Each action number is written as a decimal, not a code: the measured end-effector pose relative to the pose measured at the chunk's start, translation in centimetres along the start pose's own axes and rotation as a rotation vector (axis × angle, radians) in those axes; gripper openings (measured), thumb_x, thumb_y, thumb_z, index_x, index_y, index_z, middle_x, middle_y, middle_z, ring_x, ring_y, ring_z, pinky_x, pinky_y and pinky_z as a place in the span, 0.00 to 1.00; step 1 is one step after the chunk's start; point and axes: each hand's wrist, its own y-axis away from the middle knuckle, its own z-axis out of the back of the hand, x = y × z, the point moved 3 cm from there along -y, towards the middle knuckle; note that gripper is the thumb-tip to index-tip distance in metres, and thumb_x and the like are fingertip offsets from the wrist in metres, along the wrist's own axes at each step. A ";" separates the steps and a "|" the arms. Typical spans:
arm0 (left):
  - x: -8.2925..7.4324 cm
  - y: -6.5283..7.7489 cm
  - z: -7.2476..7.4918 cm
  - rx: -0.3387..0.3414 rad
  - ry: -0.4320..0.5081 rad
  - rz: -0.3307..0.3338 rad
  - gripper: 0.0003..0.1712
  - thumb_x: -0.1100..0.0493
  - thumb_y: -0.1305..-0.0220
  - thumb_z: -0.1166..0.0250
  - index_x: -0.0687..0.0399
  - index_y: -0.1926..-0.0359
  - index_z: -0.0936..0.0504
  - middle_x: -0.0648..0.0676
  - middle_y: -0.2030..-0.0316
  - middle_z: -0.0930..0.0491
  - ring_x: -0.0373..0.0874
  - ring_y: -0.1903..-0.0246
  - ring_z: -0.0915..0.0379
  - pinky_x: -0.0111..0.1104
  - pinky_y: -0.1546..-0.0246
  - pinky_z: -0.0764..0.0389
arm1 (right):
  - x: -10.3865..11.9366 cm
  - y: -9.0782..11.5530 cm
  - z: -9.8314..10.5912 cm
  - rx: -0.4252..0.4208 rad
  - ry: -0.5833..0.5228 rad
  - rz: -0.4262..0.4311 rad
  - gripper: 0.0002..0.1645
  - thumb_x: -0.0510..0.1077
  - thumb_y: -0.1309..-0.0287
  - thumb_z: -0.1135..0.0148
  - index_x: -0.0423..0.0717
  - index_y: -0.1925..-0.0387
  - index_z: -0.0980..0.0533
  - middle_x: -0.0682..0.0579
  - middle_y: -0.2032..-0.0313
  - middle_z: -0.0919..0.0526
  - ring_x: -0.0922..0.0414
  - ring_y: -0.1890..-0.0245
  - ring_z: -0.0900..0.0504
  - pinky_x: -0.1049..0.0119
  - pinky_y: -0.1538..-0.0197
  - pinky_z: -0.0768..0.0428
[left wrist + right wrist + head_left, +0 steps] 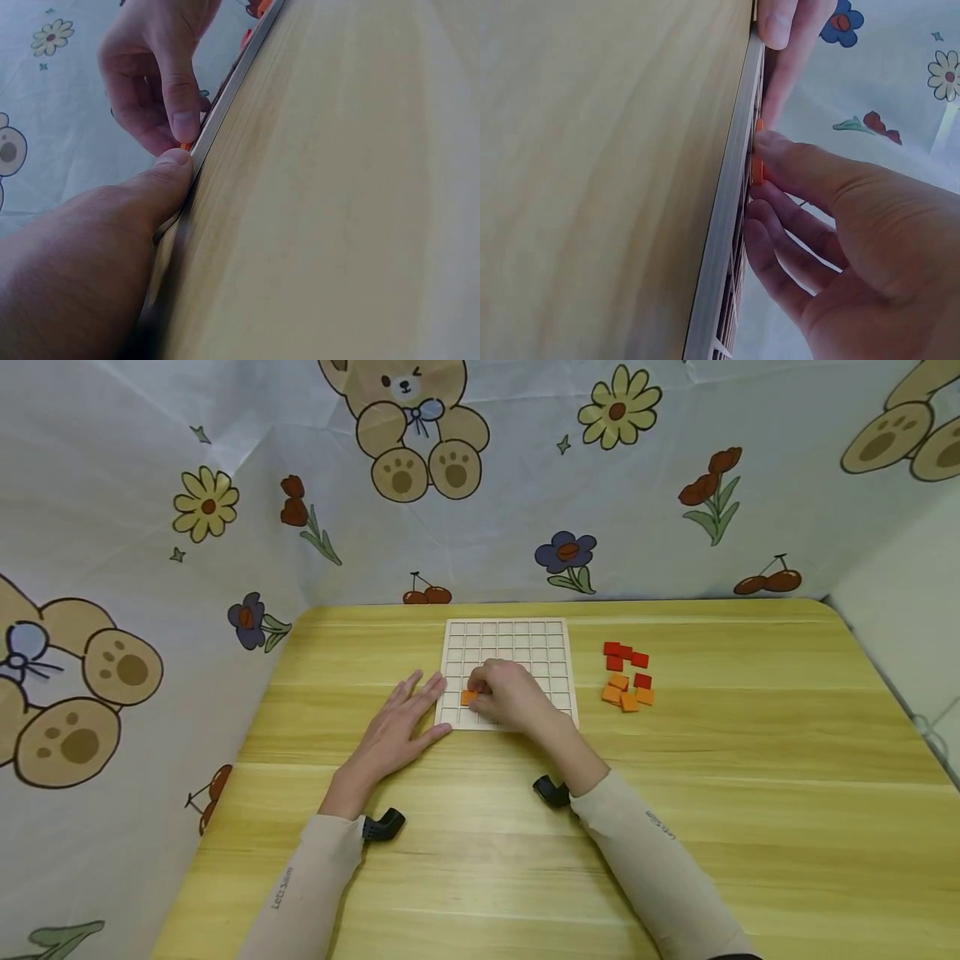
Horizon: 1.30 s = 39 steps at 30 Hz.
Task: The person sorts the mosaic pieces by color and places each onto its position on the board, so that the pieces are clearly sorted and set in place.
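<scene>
A pale wooden grid board (538,642) of square cells lies on the table. My right hand (513,695) is over its lower left part, with thumb and fingers pinching an orange square tile (467,697). In the right wrist view this orange tile (758,172) stands close against the board's face, the thumb on one side of it. My left hand (399,727) lies flat with fingers spread at the board's left edge. Its thumb (174,166) touches the near left corner in the left wrist view.
Right of the board lie several loose red tiles (614,663) and several orange tiles (629,702), some overlapping. The wooden table (757,735) meets a printed cloth (510,510) at the back and left. A black wrist device (384,825) sits by the left sleeve, another (551,792) by the right.
</scene>
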 end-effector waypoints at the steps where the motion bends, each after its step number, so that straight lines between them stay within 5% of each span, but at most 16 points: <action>1: -0.1 0.0 0.0 0.000 -0.001 -0.003 0.45 0.33 0.23 0.44 0.40 0.15 0.48 0.41 0.16 0.50 0.52 0.15 0.62 0.50 0.15 0.58 | 0.0 0.1 0.0 0.000 -0.003 0.001 0.09 0.41 0.42 0.21 0.45 0.60 0.12 0.52 0.66 0.15 0.57 0.65 0.20 0.63 0.59 0.18; 20: -0.4 0.0 0.0 0.009 0.011 0.014 0.45 0.34 0.23 0.42 0.40 0.15 0.47 0.40 0.16 0.50 0.51 0.15 0.63 0.50 0.15 0.58 | 0.5 1.9 1.1 -0.028 0.039 0.014 0.13 0.38 0.40 0.26 0.41 0.53 0.11 0.49 0.58 0.10 0.52 0.55 0.14 0.58 0.47 0.13; 39: -0.5 0.1 0.2 0.007 0.008 0.014 0.46 0.35 0.23 0.41 0.41 0.15 0.47 0.41 0.16 0.50 0.51 0.15 0.63 0.52 0.15 0.58 | -8.1 8.8 8.1 -0.220 -0.054 -0.147 0.13 0.35 0.40 0.24 0.37 0.53 0.12 0.42 0.56 0.10 0.46 0.57 0.13 0.50 0.52 0.10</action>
